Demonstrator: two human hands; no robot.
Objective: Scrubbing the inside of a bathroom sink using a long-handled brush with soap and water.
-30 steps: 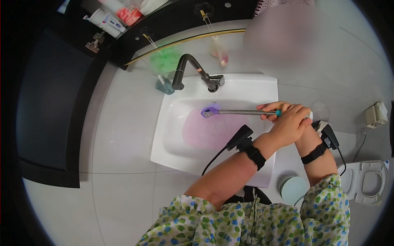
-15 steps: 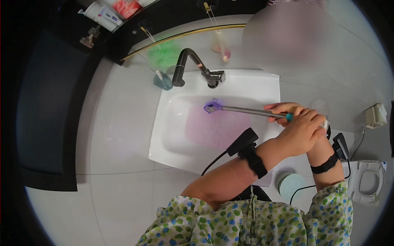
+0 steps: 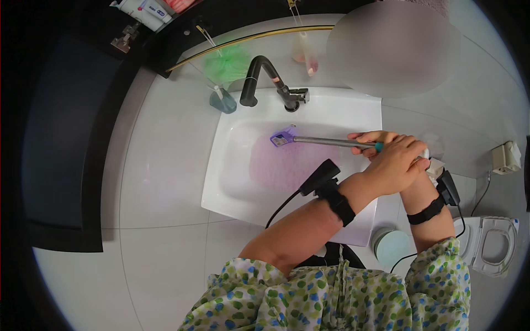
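I hold a long-handled scrub brush (image 3: 326, 142) with a purple head, a grey metal shaft and a teal collar. My right hand (image 3: 371, 142) grips it around the collar. My left hand (image 3: 398, 161) is wrapped over the rear part of the handle, which it mostly hides. The brush's purple head (image 3: 282, 138) sits in the white sink (image 3: 226, 190), at the upper edge of a pool of pink, bubbly water (image 3: 281, 165). Black straps with small black devices circle both my forearms.
A black tap (image 3: 268, 77) stands behind the basin. Left of it are a blue-green bottle (image 3: 223, 102) and a hanging green bath puff (image 3: 226, 67). A pale green round container (image 3: 393, 247) and a toilet (image 3: 494, 245) are at the lower right. Black cables trail from the wrist devices.
Both my hands and the brush have shifted a little to the left over the basin. My grip looks the same. The whole view has moved slightly.
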